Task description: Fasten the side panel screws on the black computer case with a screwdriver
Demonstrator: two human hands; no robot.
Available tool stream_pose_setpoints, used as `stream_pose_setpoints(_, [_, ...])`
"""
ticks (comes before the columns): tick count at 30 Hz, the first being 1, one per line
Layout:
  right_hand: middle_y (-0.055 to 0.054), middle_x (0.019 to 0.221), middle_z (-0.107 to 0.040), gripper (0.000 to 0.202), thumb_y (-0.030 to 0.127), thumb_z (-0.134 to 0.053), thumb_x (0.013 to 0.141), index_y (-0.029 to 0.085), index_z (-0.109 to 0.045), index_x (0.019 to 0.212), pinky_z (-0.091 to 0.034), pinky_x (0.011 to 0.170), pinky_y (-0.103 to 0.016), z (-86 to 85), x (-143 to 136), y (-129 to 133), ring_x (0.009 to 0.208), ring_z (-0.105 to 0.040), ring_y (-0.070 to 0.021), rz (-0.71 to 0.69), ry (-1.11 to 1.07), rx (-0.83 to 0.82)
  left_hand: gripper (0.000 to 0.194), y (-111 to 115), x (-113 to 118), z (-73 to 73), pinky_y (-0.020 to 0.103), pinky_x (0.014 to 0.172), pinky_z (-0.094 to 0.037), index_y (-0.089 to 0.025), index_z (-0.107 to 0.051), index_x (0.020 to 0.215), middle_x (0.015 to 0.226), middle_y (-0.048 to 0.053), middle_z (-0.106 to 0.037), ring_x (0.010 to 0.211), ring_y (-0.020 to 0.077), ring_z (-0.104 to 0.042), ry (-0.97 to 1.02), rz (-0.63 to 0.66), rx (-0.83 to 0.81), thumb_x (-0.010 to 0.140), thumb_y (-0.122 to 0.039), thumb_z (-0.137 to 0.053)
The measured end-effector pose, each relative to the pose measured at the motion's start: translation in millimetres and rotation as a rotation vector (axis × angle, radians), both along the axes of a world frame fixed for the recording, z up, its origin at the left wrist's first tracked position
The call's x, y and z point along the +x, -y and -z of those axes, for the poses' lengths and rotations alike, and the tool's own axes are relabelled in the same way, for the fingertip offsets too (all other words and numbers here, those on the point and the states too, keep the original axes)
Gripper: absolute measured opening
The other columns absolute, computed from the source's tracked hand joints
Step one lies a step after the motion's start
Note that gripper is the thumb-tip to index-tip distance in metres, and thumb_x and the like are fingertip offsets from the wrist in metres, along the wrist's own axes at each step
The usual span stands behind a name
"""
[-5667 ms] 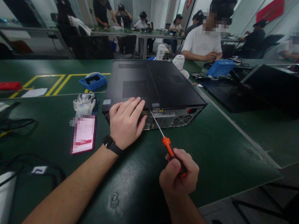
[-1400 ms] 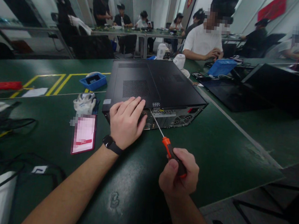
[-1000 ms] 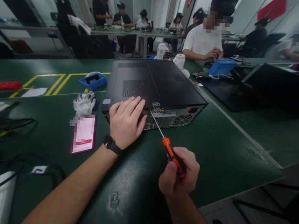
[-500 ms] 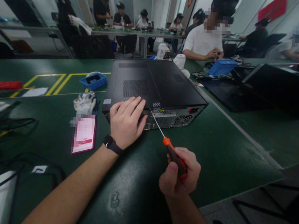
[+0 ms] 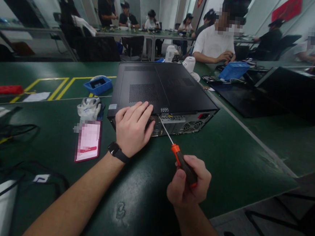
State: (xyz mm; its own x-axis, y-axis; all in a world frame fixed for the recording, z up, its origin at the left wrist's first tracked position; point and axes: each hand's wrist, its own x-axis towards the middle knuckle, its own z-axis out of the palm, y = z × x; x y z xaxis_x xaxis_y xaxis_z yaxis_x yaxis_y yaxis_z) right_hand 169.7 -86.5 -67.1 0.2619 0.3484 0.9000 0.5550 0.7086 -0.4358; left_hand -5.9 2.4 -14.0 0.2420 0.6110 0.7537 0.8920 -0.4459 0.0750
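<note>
A black computer case (image 5: 173, 83) lies flat on the green table, its rear panel with a fan grille facing me. My left hand (image 5: 133, 129) grips the near edge of the case, fingers over the top and thumb at the rear panel. In my right hand (image 5: 190, 182) is a screwdriver (image 5: 185, 167) with an orange and dark handle. Its thin shaft points up and to the left, with the tip at the rear panel's upper edge, just right of my left hand. What the tip touches is too small to tell.
Left of the case are a blue tray (image 5: 98, 86), gloves (image 5: 89, 109), a phone (image 5: 88, 141) and black cables (image 5: 17, 127). A dark flat panel (image 5: 240, 99) lies to the right. Across the table a person in white (image 5: 215, 42) works near a blue box (image 5: 234, 71).
The screwdriver handle has turned slightly in my right hand, showing less of its orange stripe. My left hand and the case look unmoved.
</note>
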Motion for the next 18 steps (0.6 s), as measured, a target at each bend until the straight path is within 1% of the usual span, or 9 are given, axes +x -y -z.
stream_pose_setpoints(2, [-0.005, 0.1, -0.069, 0.036, 0.018, -0.061, 0.092, 0.017, -0.063, 0.128, -0.061, 0.069, -0.036, -3.6, 0.3, -0.6, 0.08, -0.069, -0.0175, 0.01, 0.02, -0.002, 0.051, 0.0, -0.3, 0.2, 0.054, 0.115, -0.037, -0.023, -0.06, 0.15, 0.152, 0.011, -0.067, 0.142, 0.0337, -0.061, 0.007, 0.004, -0.012, 0.1, -0.029, -0.063])
stream_pose_setpoints(4, [-0.005, 0.101, -0.07, 0.037, 0.016, -0.061, 0.091, 0.018, -0.063, 0.128, -0.061, 0.068, -0.035, -3.3, 1.4, 0.0, 0.079, -0.07, -0.0166, 0.033, 0.038, -0.003, 0.051, -0.1, -0.6, 0.5, 0.054, 0.116, -0.037, -0.024, -0.06, 0.151, 0.153, 0.011, -0.066, 0.142, 0.0339, -0.061, 0.015, 0.007, -0.019, 0.1, -0.029, -0.063])
stream_pose_setpoints(7, [-0.004, 0.102, -0.073, 0.036, 0.014, -0.063, 0.093, 0.018, -0.064, 0.129, -0.06, 0.063, -0.029, 3.4, 3.1, 1.7, 0.072, -0.069, -0.0129, 0.084, 0.059, -0.005, 0.051, -0.3, -0.9, 0.8, 0.054, 0.116, -0.037, -0.022, -0.061, 0.15, 0.152, 0.012, -0.067, 0.142, 0.0338, -0.061, 0.013, 0.008, -0.015, 0.1, -0.029, -0.063])
stream_pose_setpoints(9, [-0.004, 0.102, -0.074, 0.034, 0.015, -0.063, 0.095, 0.018, -0.065, 0.129, -0.059, 0.059, -0.027, 8.1, 3.1, 2.1, 0.069, -0.069, -0.0116, 0.107, 0.049, -0.016, 0.05, -0.5, -0.7, 0.9, 0.053, 0.115, -0.037, -0.021, -0.061, 0.149, 0.152, 0.012, -0.067, 0.142, 0.0334, -0.061, 0.007, 0.007, -0.011, 0.1, -0.029, -0.063])
stream_pose_setpoints(11, [-0.005, 0.101, -0.073, 0.032, 0.02, -0.061, 0.098, 0.017, -0.066, 0.13, -0.06, 0.059, -0.029, 10.3, 1.9, 1.3, 0.07, -0.069, -0.0132, 0.071, 0.014, -0.021, 0.049, -0.7, -0.4, 0.8, 0.053, 0.115, -0.037, -0.02, -0.062, 0.149, 0.152, 0.012, -0.067, 0.142, 0.0333, -0.061, 0.008, 0.004, -0.008, 0.101, -0.03, -0.063])
stream_pose_setpoints(14, [-0.007, 0.101, -0.071, 0.032, 0.027, -0.057, 0.1, 0.016, -0.065, 0.129, -0.063, 0.064, -0.036, 8.2, -0.4, -1.0, 0.077, -0.07, -0.0175, -0.018, -0.039, 0.012, 0.048, -0.9, 0.0, 0.8, 0.053, 0.115, -0.038, -0.02, -0.063, 0.148, 0.152, 0.012, -0.067, 0.141, 0.0335, -0.062, 0.013, 0.0, -0.011, 0.101, -0.03, -0.063])
stream_pose_setpoints(16, [-0.007, 0.101, -0.07, 0.031, 0.025, -0.058, 0.098, 0.016, -0.065, 0.127, -0.064, 0.068, -0.038, 5.9, -0.8, -1.8, 0.081, -0.07, -0.0187, -0.029, -0.041, 0.019, 0.048, -1.1, 0.0, 0.9, 0.053, 0.115, -0.038, -0.02, -0.063, 0.148, 0.151, 0.012, -0.068, 0.141, 0.0334, -0.062, 0.012, 0.0, -0.008, 0.101, -0.03, -0.064])
stream_pose_setpoints(18, [-0.006, 0.099, -0.071, 0.032, 0.02, -0.059, 0.096, 0.017, -0.065, 0.127, -0.064, 0.068, -0.038, 5.4, 0.3, -1.5, 0.08, -0.071, -0.0184, -0.011, -0.018, 0.007, 0.047, -1.2, 0.0, 1.0, 0.053, 0.114, -0.038, -0.02, -0.063, 0.147, 0.151, 0.012, -0.068, 0.141, 0.0332, -0.062, 0.004, -0.002, 0.002, 0.101, -0.03, -0.063])
